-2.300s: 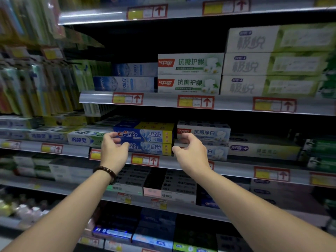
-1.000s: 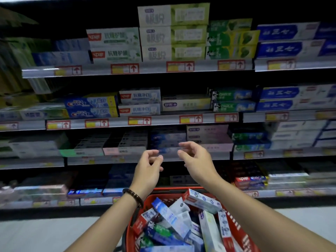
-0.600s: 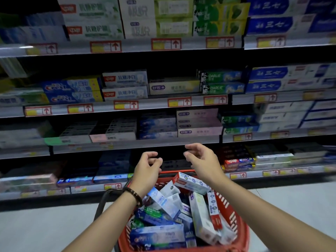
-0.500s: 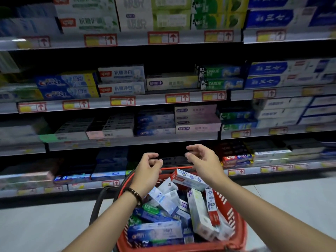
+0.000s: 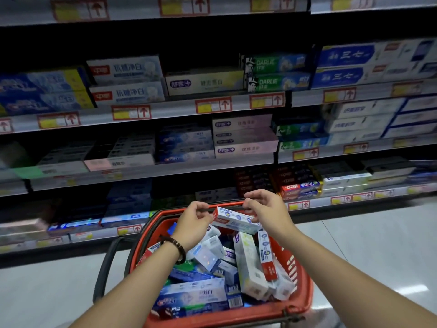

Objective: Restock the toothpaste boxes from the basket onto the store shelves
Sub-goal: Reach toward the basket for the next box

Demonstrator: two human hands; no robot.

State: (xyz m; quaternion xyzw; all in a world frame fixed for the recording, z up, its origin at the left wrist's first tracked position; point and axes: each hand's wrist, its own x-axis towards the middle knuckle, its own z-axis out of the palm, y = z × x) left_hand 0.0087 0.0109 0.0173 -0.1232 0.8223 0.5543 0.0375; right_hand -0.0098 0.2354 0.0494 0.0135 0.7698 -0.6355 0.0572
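Looking down from the head camera, a red shopping basket (image 5: 303, 290) is sitting on the pale floor (image 5: 369, 242) just in front of the store shelves (image 5: 170, 113), its black handle (image 5: 104, 266) swung out to the left. The basket is holding a loose heap of toothpaste boxes (image 5: 208, 256) lying at all angles. A blue-and-white box (image 5: 196, 297) is lying flat along the near rim, and a long white-and-green box (image 5: 248, 266) is leaning lengthwise beside a narrow red-and-white box (image 5: 266, 256). At the far end, on top of the heap, a white toothpaste box with a red end (image 5: 236, 220) is lying tilted, and both hands are reaching to it. The left hand (image 5: 192, 224), with a dark beaded bracelet (image 5: 177, 249) on its wrist, is sitting at the box's red left end with its fingers curled inward. The right hand (image 5: 268, 210) is arching over the box's right end with bent fingers, hiding that end. I cannot tell whether either hand is gripping the box or only coming close to it. On the shelves behind, boxed toothpaste is standing in stacked rows, among them green Darlie boxes (image 5: 277, 72) and blue boxes (image 5: 350, 65) to their right, with red-framed price tags (image 5: 131, 112) running along the shelf edges.
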